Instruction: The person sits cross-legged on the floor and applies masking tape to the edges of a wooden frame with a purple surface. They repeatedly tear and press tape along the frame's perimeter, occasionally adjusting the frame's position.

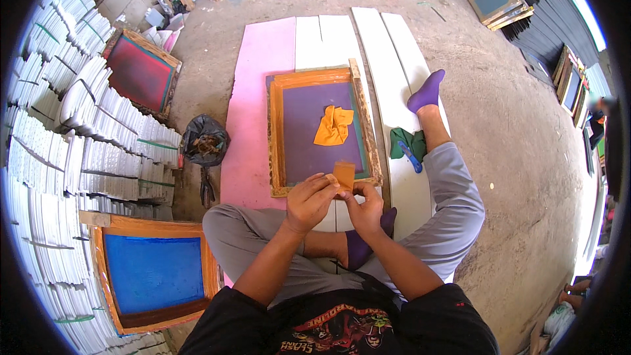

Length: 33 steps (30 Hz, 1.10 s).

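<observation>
Both hands are together above the near edge of a wooden screen-printing frame (273,133) with purple mesh. Between them is a short strip of brown, slightly see-through material that looks like packing tape (344,174). My left hand (311,201) pinches its left side, fingers bunched together. At its lower edge my right hand (363,209) grips it between thumb and fingers. A crumpled orange cloth (333,125) lies on the mesh. Beyond the frame's right side, a blue-handled cutter (411,156) rests against a green cloth (399,139) beside my foot.
Pink and white boards (257,59) lie under the frame. To the left are a black bag of scraps (204,139), pliers (207,189), a blue-mesh frame (158,273) and stacked white sheets (85,151). More frames (499,3) lean at the far right. Another person (597,121) is at the right edge.
</observation>
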Motion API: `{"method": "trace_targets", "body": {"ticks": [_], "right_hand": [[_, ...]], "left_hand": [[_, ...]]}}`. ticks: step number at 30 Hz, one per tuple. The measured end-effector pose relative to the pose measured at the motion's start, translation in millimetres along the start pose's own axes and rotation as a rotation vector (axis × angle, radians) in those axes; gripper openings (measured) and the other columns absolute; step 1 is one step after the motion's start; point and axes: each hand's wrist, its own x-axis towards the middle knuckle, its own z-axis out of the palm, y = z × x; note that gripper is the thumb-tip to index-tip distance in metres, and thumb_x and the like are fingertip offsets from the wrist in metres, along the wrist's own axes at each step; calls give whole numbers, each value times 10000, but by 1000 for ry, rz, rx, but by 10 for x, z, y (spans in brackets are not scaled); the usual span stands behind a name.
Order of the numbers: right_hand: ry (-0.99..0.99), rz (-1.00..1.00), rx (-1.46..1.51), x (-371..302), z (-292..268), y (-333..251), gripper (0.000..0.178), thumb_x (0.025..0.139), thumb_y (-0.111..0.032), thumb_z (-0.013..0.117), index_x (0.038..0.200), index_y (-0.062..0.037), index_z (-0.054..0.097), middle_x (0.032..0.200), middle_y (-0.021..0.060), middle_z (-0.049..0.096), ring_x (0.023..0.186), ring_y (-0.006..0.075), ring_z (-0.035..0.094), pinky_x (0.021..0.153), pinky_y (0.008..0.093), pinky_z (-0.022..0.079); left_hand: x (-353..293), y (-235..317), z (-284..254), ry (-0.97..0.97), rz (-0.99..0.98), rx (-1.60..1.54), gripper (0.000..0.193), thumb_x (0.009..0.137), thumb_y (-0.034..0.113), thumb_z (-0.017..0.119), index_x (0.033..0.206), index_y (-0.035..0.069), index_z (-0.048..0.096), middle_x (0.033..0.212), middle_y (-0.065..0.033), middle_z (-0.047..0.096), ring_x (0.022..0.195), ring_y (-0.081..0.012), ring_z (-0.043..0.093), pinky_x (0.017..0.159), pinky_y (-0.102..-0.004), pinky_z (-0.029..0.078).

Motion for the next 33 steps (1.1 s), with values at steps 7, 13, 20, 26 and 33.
{"method": "trace_targets", "body": {"ticks": [7, 13, 20, 26, 33], "right_hand": [[-228, -155, 1, 227, -548, -513, 193, 873, -56, 783, 1047, 4, 724, 911, 143, 730, 808, 255, 729, 729, 362, 575], [-397, -581, -216, 656, -669, -1081, 156, 841, -68, 786, 988, -33, 745, 870, 115, 710, 772, 308, 703, 676, 380, 561], [-440, -671, -297, 737, -715, -1234, 185, 809, -87, 791, 984, -51, 742, 853, 89, 710, 753, 296, 703, 654, 389, 563], [-447, -693, -393, 719, -738, -1221, 143, 831, -143, 776, 940, -67, 722, 820, 58, 670, 749, 260, 684, 656, 385, 550], [-464, -747, -425, 716, -747, -1183, 185, 801, -110, 796, 964, -59, 728, 864, 71, 713, 739, 267, 700, 642, 368, 564]], "left_hand": [[-4, 28, -239, -185, -23, -113, 150, 831, 22, 780, 975, 60, 764, 1004, -122, 771, 931, -284, 765, 892, -441, 629], [160, 113, -387, -208, 62, -150, 212, 771, 41, 827, 965, 73, 747, 991, -97, 761, 914, -275, 764, 852, -410, 638], [296, 161, -377, -201, 90, -161, 196, 772, 57, 833, 946, 71, 745, 986, -90, 761, 925, -273, 770, 840, -402, 639], [302, 167, -345, -230, 82, -186, 182, 768, 62, 830, 930, 63, 747, 980, -96, 758, 921, -279, 769, 838, -397, 636], [289, 153, -343, -272, 68, -211, 200, 754, 46, 822, 938, 59, 744, 976, -99, 756, 917, -280, 764, 850, -400, 633]]}}
